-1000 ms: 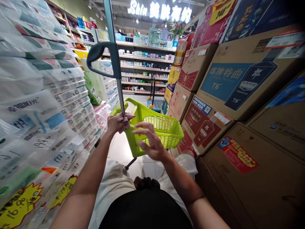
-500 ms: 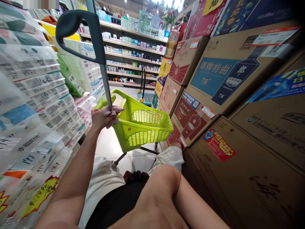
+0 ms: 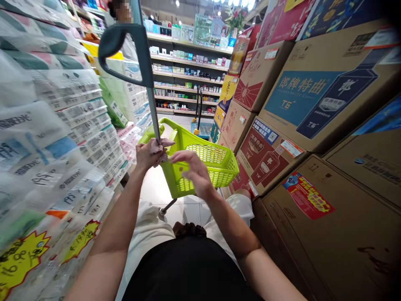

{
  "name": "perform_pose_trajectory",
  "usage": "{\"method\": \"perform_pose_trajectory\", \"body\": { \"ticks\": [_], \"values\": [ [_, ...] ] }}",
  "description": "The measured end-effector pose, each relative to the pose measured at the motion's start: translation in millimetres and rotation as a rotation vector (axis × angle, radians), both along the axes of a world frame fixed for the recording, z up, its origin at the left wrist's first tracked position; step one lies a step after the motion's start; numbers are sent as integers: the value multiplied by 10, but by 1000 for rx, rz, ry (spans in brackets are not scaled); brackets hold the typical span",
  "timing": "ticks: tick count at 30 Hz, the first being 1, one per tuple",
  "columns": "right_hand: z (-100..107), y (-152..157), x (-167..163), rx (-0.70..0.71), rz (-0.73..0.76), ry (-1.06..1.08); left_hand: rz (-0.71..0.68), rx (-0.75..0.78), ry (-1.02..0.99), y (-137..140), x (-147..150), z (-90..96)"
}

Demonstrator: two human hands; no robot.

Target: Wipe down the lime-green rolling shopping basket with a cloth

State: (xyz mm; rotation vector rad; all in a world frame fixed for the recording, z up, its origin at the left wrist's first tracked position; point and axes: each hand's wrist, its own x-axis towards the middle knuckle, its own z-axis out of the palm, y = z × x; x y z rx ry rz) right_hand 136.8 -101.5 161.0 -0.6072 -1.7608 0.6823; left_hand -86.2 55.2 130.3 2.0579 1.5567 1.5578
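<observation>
My left hand (image 3: pixel 146 156) is closed around a pale pink cloth (image 3: pixel 160 149), which is bunched about the lower part of a grey metal pole (image 3: pixel 156 110). A dark grey loop handle (image 3: pixel 123 54) sits higher up on this pole. My right hand (image 3: pixel 196 172) is open, its fingers curved and pointing at the cloth, close to my left hand. Whether its fingertips touch the cloth I cannot tell. Behind both hands stands a lime green shopping cart (image 3: pixel 216 177) with a perforated basket; my right hand covers part of its side.
Packs of tissue paper (image 3: pixel 78 113) are stacked along the left, with yellow price signs (image 3: pixel 21 261). Cardboard cartons (image 3: pixel 300 94) are piled on the right. Farther ahead are a blue hand truck (image 3: pixel 205 128) and shelves (image 3: pixel 188 75) of small boxes. A person (image 3: pixel 121 10) is partly visible at upper left.
My right hand has come up from low in front of my body to beside the cloth. My left hand keeps its hold. The whole view has shifted, so things appear farther right.
</observation>
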Motion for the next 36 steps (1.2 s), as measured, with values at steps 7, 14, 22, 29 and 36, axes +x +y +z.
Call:
{"method": "perform_pose_trajectory", "body": {
  "ticks": [7, 14, 22, 29, 36],
  "values": [
    [-1268, 876, 374, -180, -1003, -615, 375, 266, -64, -421, 590, -479],
    [-1709, 1103, 598, 3, -898, -674, 178, 43, 84, -238, 399, -61],
    [-1796, 1162, 526, 64, -902, -580, 256, 225, -191, -347, 671, -606],
    [-1831, 1108, 478, 93, -879, -561, 225, 435, -247, -35, 513, 155],
    [-1819, 1081, 436, 85, -885, -543, 223, 294, -118, -237, 470, -422]
  ]
}}
